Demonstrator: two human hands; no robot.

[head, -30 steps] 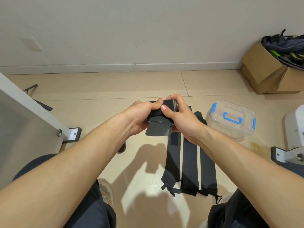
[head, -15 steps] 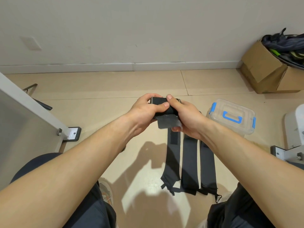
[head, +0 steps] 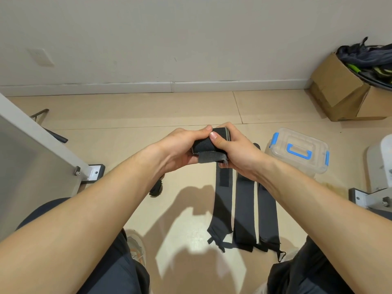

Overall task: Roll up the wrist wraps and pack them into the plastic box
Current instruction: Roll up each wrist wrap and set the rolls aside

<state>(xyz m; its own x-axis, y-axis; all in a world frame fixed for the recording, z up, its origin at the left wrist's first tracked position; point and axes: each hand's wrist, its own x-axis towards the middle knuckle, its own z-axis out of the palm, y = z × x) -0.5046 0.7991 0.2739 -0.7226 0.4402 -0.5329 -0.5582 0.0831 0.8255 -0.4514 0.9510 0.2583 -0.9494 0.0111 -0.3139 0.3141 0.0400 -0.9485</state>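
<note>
Left grip [head: 180, 146] and right grip [head: 238, 150] both pinch the rolled wrist wrap [head: 204, 146] from either side, thumbs on top, above the floor [head: 148, 115]. Three flat wraps [head: 244, 209] lie on the floor below, near the lidded plastic box [head: 301, 162].
</note>
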